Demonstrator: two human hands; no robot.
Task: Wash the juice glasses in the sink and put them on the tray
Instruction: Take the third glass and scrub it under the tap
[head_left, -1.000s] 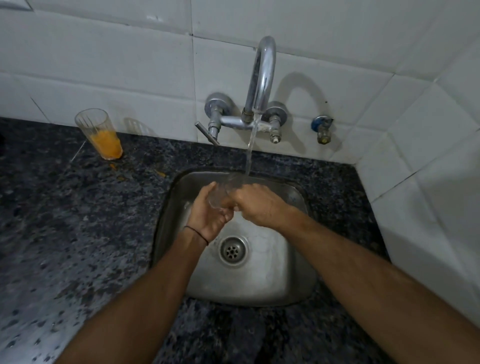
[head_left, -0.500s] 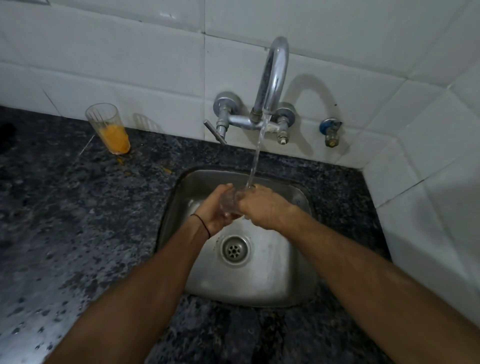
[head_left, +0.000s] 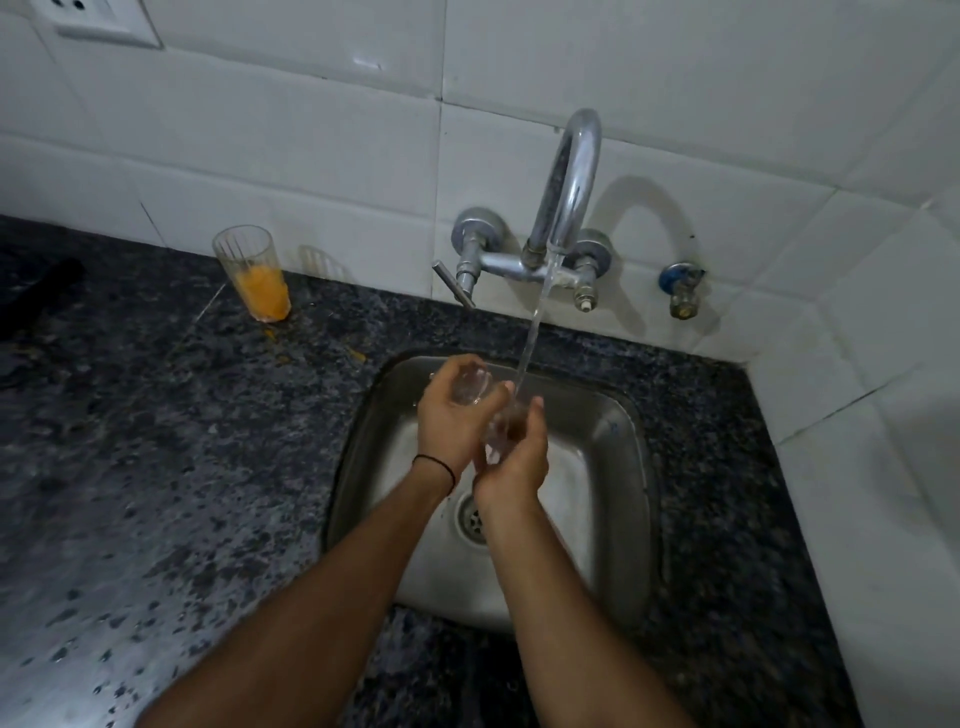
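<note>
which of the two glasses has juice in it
The ribbed clear glass on the dark speckled counter, left of the steel sink: orange juice fills its lower part. The other clear glass, gripped by left hand and right hand under running water, looks empty.

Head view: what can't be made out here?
All in the head view:
Clear glass: motion-blurred, largely wrapped by left hand and right hand; cleanliness unclear.
Drain: partly behind the right wrist.
Dark object, left edge: cut off, dim.
Tray: outside the frame.

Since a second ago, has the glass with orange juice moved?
No. The juice glass stands in the same spot, left of the tap.
</note>
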